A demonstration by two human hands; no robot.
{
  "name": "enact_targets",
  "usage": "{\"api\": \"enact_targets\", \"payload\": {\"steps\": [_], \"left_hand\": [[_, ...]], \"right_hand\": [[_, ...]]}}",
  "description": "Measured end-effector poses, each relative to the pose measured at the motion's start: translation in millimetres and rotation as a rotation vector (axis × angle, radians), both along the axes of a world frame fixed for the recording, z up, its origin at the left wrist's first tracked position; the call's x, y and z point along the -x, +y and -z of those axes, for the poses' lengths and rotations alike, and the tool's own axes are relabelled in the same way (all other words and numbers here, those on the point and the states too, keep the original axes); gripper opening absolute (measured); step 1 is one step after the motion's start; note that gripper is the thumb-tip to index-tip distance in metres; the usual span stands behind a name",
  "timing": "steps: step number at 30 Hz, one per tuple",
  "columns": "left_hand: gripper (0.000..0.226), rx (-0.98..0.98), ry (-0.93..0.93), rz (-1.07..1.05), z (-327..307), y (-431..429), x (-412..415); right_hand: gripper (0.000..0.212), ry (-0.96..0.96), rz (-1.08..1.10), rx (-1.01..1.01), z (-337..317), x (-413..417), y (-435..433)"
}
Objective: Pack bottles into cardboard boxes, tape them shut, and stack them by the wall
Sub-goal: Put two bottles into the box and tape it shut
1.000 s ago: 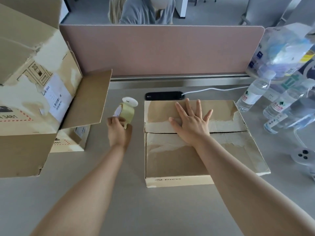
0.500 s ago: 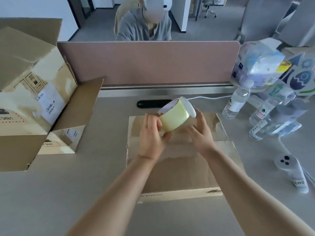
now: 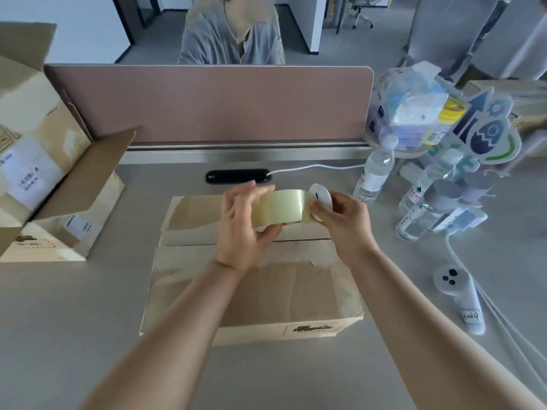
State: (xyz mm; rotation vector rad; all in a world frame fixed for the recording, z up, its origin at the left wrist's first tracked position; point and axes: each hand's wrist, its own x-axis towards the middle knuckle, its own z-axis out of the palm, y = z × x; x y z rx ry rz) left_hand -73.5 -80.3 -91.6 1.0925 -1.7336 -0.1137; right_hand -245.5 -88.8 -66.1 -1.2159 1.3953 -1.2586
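Observation:
A closed cardboard box (image 3: pixel 275 288) lies flat on the desk in front of me, its two top flaps meeting at a seam. Above it I hold a roll of pale yellow tape (image 3: pixel 282 209) on its side, with a white disc at its right end. My left hand (image 3: pixel 245 229) cups the roll from the left and below. My right hand (image 3: pixel 340 223) pinches the roll's right edge by the disc. Several water bottles (image 3: pixel 374 173) stand and lie at the right of the desk.
Open cardboard boxes (image 3: pixel 53 184) are piled at the left. A pink divider (image 3: pixel 213 105) runs along the desk's far edge, a person seated behind it. A plastic-wrapped pack (image 3: pixel 411 110) sits at the back right. A white controller (image 3: pixel 461 300) and cables lie at the right.
My left hand brought the tape from the left of the box to above it. My right hand lifted off the flaps and took hold of the roll's right end.

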Motion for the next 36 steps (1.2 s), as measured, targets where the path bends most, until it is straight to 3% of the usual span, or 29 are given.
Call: {"api": "enact_targets", "payload": {"steps": [1, 4, 7, 9, 13, 17, 24, 28, 30, 36], "left_hand": [[0.058, -0.047, 0.060, 0.051, -4, 0, 3], [0.058, -0.258, 0.295, 0.125, -10, -1, 12], [0.044, -0.393, 0.331, 0.188, -4, -3, 14], [0.040, -0.434, 0.277, 0.212, 4, 1, 15], [0.054, -0.526, 0.156, 0.165, 12, 5, 21], [0.071, -0.636, 0.014, 0.238, 14, -1, 25], [0.057, -0.389, 0.025, 0.110, 8, -1, 13], [0.056, -0.387, -0.131, 0.152, 13, 1, 17], [0.058, -0.424, -0.126, 0.157, 16, 4, 19], [0.053, -0.229, -0.112, 0.146, 2, 8, 3]], "right_hand": [[0.028, -0.094, 0.003, -0.035, 0, 2, 1], [0.009, -0.339, 0.027, -0.147, -7, 8, 5], [0.006, -0.397, 0.097, -0.197, -6, 20, 9], [0.010, -0.292, 0.137, -0.206, 4, 25, 13], [0.021, 0.105, 0.221, -0.206, 36, 28, 18], [0.012, 0.135, 0.250, -0.222, 43, 29, 18], [0.011, 0.001, 0.449, -0.191, 39, 49, 13], [0.015, 0.050, 0.444, -0.201, 47, 53, 17], [0.017, 0.030, 0.427, -0.225, 52, 51, 20], [0.022, 0.124, 0.427, -0.220, 59, 55, 19]]}}
